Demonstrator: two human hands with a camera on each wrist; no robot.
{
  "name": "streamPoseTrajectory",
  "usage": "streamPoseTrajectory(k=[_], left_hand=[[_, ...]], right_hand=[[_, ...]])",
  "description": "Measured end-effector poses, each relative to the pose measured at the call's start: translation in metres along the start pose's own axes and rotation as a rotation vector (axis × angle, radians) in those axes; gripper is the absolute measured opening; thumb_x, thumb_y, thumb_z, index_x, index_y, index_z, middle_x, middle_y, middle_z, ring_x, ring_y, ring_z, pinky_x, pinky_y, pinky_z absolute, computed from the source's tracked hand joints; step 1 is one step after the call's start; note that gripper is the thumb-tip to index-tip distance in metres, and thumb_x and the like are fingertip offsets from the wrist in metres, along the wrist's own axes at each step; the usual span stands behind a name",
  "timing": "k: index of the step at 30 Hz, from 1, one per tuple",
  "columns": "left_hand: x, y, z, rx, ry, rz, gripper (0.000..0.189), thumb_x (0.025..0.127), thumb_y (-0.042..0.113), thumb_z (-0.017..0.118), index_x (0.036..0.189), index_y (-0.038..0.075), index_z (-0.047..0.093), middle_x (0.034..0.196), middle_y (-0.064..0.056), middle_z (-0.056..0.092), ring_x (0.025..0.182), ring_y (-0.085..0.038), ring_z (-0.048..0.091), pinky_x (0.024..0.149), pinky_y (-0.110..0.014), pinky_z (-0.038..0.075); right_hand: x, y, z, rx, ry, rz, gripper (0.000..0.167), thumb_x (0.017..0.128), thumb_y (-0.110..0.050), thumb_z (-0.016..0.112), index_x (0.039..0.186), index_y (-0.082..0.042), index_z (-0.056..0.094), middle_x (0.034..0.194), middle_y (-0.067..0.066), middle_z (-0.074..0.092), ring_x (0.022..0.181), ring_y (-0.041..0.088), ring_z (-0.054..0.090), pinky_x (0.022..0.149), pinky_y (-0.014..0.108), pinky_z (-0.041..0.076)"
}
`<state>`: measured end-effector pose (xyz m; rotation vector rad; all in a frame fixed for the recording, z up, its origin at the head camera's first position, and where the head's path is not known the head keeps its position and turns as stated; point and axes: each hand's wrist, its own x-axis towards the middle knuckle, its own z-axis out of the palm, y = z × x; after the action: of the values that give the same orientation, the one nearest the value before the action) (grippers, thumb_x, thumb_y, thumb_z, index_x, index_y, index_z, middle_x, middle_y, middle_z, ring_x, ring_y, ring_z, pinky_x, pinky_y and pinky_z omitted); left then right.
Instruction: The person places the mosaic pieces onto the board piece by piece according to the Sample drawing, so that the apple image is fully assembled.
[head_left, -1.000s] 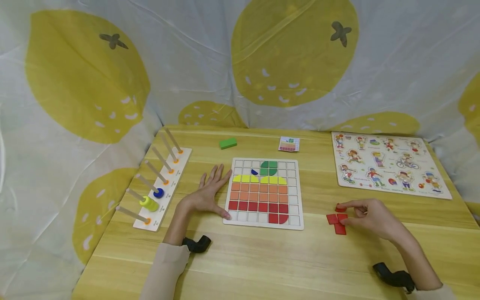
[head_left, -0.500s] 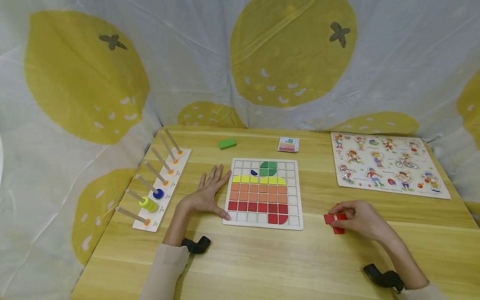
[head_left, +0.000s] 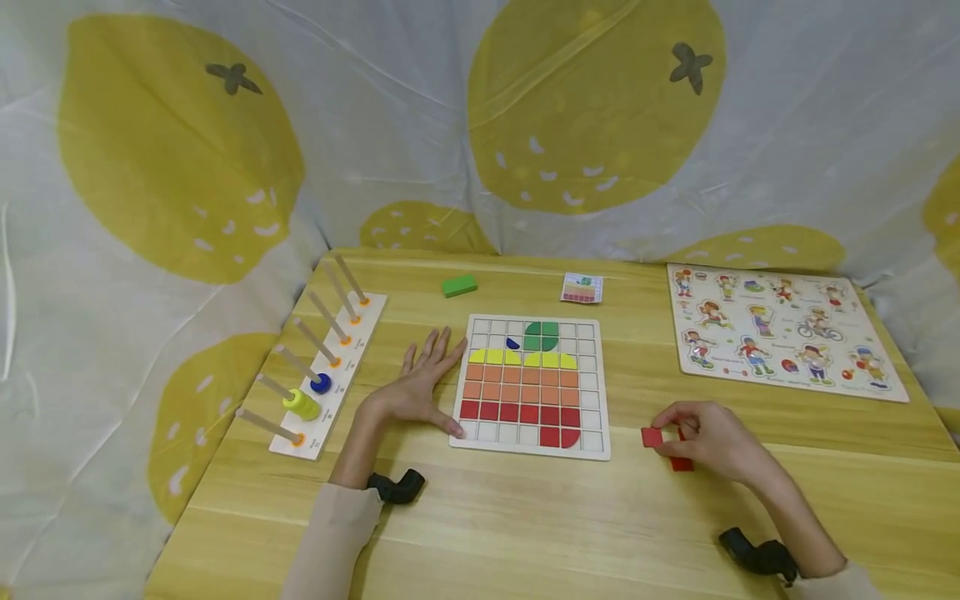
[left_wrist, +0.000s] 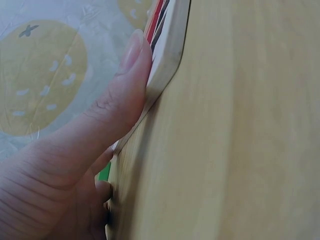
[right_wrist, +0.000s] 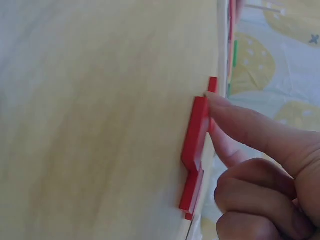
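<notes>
A white grid board [head_left: 495, 431] lies on the table, filled with rows of red, orange and yellow tiles, a green leaf shape and a small blue piece. My left hand [head_left: 414, 390] is spread beside its left side, thumb resting on the near-left corner; in the left wrist view the thumb [left_wrist: 131, 75] presses against the board's edge [left_wrist: 170, 55]. To the right of the board, my right hand [head_left: 712, 437] pinches a red square tile [head_left: 652, 437] between thumb and index finger. More red tiles [head_left: 681, 463] lie under that hand, partly hidden; the right wrist view shows red tiles [right_wrist: 195, 132] by the thumb.
At left stands a peg rack [head_left: 341, 354] with yellow and blue rings. A green block [head_left: 459, 286] and a small pattern card [head_left: 582, 288] lie behind the board. A picture puzzle board [head_left: 787, 333] lies at the back right. A lemon-print curtain [head_left: 397, 125] closes off the back.
My right hand has closed in on the red tiles, and its square tile has shifted left, apart from the others. My left hand keeps its place at the board.
</notes>
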<state>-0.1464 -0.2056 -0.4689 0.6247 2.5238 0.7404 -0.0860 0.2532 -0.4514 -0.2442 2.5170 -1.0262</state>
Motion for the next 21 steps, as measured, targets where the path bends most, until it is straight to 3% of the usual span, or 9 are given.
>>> streamPoseTrajectory(k=[9, 12, 21], left_hand=[[-0.001, 0.001, -0.001, 0.012, 0.000, 0.000, 0.142, 0.067, 0.051, 0.095, 0.168, 0.019, 0.001, 0.172, -0.016, -0.022, 0.159, -0.036, -0.025, 0.125, -0.065, -0.016], [-0.002, 0.002, -0.001, 0.014, 0.003, -0.003, 0.141, 0.067, 0.050, 0.095, 0.168, 0.019, 0.001, 0.173, -0.015, -0.021, 0.159, -0.036, -0.025, 0.125, -0.065, -0.016], [-0.001, 0.002, -0.001, 0.013, 0.008, 0.006, 0.142, 0.066, 0.050, 0.096, 0.168, 0.017, 0.003, 0.173, -0.018, -0.020, 0.159, -0.039, -0.023, 0.125, -0.067, -0.014]], right_hand=[[-0.001, 0.002, 0.000, -0.053, 0.045, 0.006, 0.024, 0.085, -0.017, 0.084, 0.102, -0.005, 0.072, 0.062, -0.006, 0.039, 0.053, 0.004, 0.034, 0.051, 0.021, 0.030], [-0.001, -0.002, 0.002, -0.067, 0.059, -0.039, 0.022, 0.087, -0.018, 0.082, 0.101, -0.005, 0.072, 0.061, -0.006, 0.040, 0.052, 0.003, 0.034, 0.049, 0.020, 0.031], [0.012, -0.045, 0.026, -0.015, 0.039, -0.161, 0.020, 0.086, -0.021, 0.085, 0.099, -0.009, 0.075, 0.057, -0.010, 0.031, 0.049, 0.001, 0.027, 0.049, 0.020, 0.029]])
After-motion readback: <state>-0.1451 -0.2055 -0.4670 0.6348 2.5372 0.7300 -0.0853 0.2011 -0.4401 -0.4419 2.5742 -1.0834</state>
